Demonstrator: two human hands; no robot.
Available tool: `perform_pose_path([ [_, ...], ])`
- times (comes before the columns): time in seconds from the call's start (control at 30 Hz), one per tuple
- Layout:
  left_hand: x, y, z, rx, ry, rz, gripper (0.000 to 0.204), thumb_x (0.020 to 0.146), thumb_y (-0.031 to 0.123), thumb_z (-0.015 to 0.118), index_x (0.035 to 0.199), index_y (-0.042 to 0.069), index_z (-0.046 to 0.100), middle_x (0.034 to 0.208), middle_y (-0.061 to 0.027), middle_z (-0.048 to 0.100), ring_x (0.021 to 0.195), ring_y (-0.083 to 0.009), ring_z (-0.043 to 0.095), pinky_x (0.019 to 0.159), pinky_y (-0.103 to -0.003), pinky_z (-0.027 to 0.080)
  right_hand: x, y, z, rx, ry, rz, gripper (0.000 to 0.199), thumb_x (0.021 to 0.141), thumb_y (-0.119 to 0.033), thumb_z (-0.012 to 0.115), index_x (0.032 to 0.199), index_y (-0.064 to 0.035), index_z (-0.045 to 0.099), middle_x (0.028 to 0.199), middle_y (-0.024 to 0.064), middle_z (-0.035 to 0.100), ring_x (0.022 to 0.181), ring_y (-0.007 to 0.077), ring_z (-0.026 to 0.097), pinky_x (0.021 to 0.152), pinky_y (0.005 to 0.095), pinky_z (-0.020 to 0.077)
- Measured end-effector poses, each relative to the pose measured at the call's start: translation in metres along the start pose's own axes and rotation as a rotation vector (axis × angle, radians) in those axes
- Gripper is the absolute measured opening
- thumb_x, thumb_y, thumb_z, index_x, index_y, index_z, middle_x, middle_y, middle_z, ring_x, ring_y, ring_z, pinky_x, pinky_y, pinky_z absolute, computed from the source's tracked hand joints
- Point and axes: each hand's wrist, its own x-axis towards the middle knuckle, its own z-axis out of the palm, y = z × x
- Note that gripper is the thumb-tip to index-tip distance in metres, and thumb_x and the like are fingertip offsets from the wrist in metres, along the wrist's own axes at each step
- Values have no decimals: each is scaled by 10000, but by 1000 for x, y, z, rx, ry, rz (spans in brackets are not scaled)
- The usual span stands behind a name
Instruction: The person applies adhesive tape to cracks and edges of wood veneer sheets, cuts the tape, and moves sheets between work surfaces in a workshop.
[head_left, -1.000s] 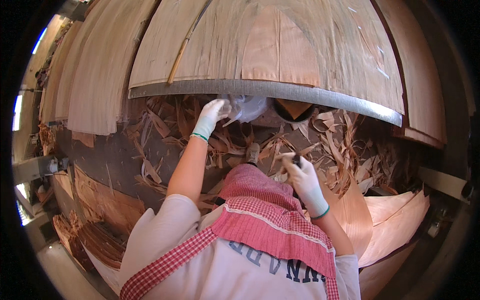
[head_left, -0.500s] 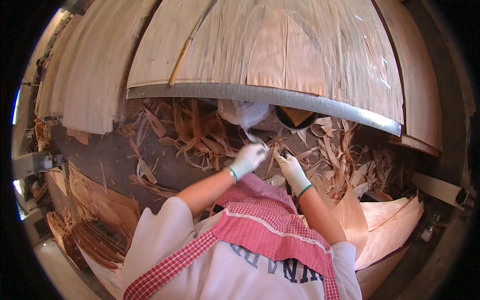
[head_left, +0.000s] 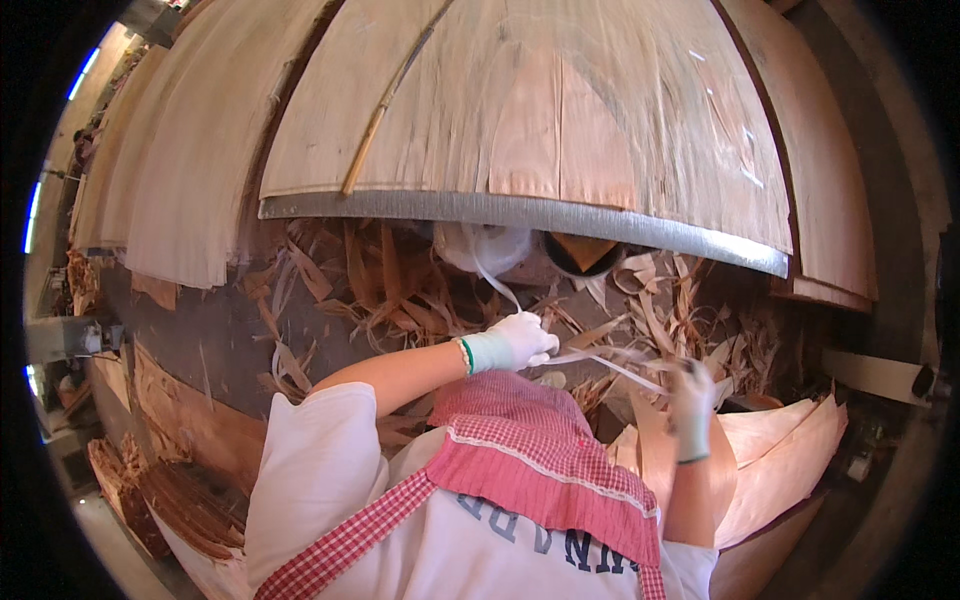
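In the head view, the left hand [head_left: 513,342], in a white glove with a green cuff, is closed around a thin white strip of tape [head_left: 600,360] just above the red checked apron [head_left: 540,450]. The strip runs rightward from that fist to the right hand [head_left: 690,400], also gloved and blurred; its fingers seem curled on the strip's other end, though the blur leaves the grip uncertain. A second length of the same strip rises from the left hand to a whitish roll [head_left: 485,245] lying far under the edge of the table, tucked in shadow beside a dark round container [head_left: 580,255].

Above everything, the grey metal edge [head_left: 520,212] of a work surface bends across the picture, carrying broad sheets of pale wood veneer [head_left: 560,110]. More veneer stacks [head_left: 170,170] spread to the far left. Below the edge, the floor is littered with curled veneer scraps [head_left: 390,290], which crowd around the roll and partly hide it. To the near right, larger curved veneer pieces [head_left: 780,460] stand beside the right forearm, and darker bundles [head_left: 170,490] lie near left.
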Motion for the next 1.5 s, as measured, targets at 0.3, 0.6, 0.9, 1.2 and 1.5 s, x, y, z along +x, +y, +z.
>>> perform_pose_path([
  [0.3, 16, 40, -17, -209, -215, 135, 279, 935, 305, 457, 968, 69, 601, 844, -166, 658, 820, -370, 639, 739, -478, 491, 8, 54, -129, -698, 586, -612, 185, 889, -45, 565, 1064, -18, 618, 990, 115, 631, 864, 247, 594, 773, 321, 478],
  [0.6, 33, 82, -53, -199, -228, 204, 284, 938, 298, 460, 968, 52, 600, 851, -175, 661, 843, -356, 645, 734, -477, 507, -59, 7, 38, -589, -335, -567, 173, 817, -104, 608, 983, -56, 599, 931, 167, 629, 893, 350, 606, 763, 411, 483],
  [0.9, 13, 72, -57, -957, 230, -74, 334, 941, 202, 590, 1229, 37, 555, 1057, -102, 672, 935, -169, 644, 846, -302, 491, -34, -2, 33, -109, -278, -284, 132, 858, -47, 586, 979, 3, 592, 793, 125, 607, 707, 198, 593, 680, 311, 479],
  [1.2, 80, 8, -19, -1100, 359, -459, 87, 902, 62, 609, 962, -1, 618, 815, -55, 650, 680, -97, 595, 600, -252, 505, 35, 26, 14, -683, -71, -357, 218, 868, -180, 629, 1056, -70, 624, 906, 163, 651, 831, 315, 649, 733, 398, 509],
  [1.5, 211, -188, 104, -624, 623, -868, 378, 873, 285, 641, 1085, -28, 640, 862, -137, 693, 761, -267, 642, 731, -384, 505, 124, 14, 64, -4, 314, -156, 214, 940, -237, 618, 1053, -65, 675, 988, 50, 614, 831, 142, 569, 724, 278, 473],
])
